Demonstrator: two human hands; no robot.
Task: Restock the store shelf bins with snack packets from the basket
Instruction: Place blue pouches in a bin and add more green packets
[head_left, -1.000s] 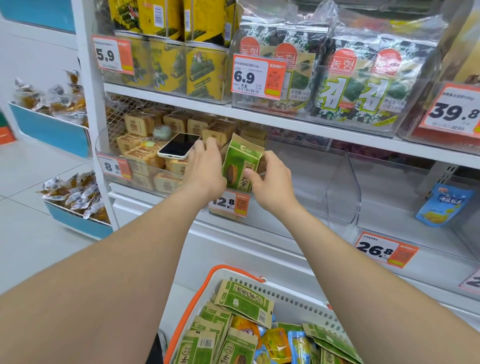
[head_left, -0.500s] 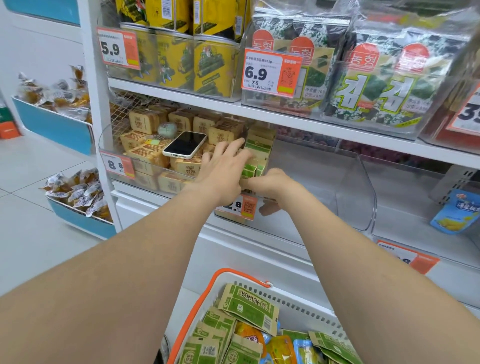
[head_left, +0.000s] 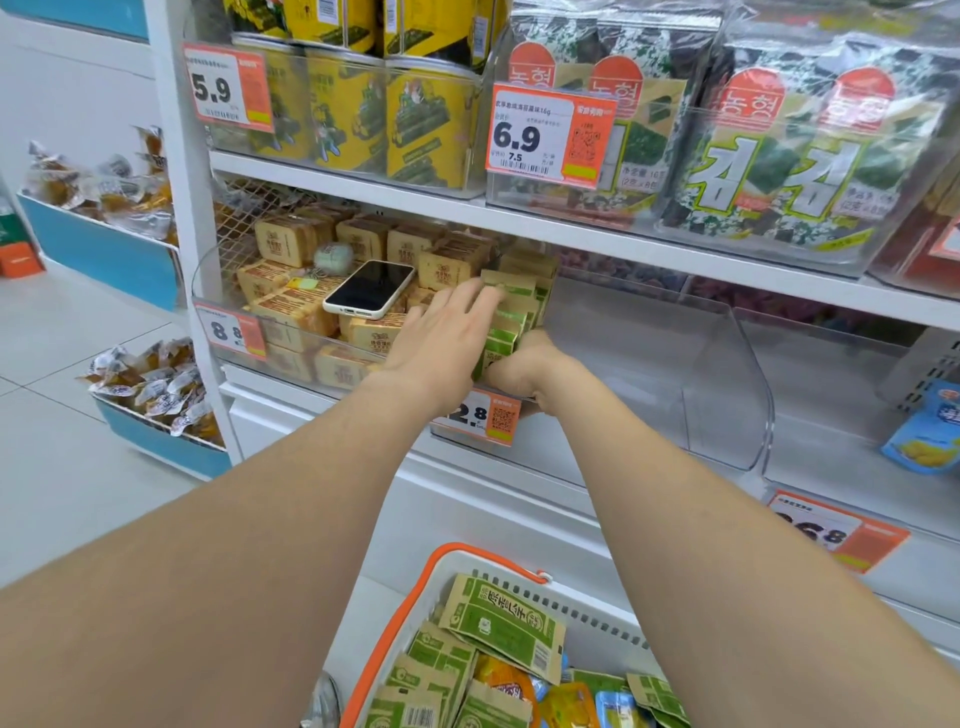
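At the left end of the clear bin (head_left: 727, 389), the green packets (head_left: 511, 317) stand in a front-to-back row, left hand (head_left: 447, 338) pressing flat on them with straight fingers, right hand (head_left: 524, 364) curled at the row's front, its hold hidden.

a phone (head_left: 370, 289) lies screen up near a pale round object (head_left: 333, 258), below yellow tins (head_left: 426, 111).

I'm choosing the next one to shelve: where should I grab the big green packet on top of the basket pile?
Pinch the green packet at its upper-left end, coming from above. It lies tilted on the pile, and that end sits highest near the basket rim, seemingly clear of the other packets.
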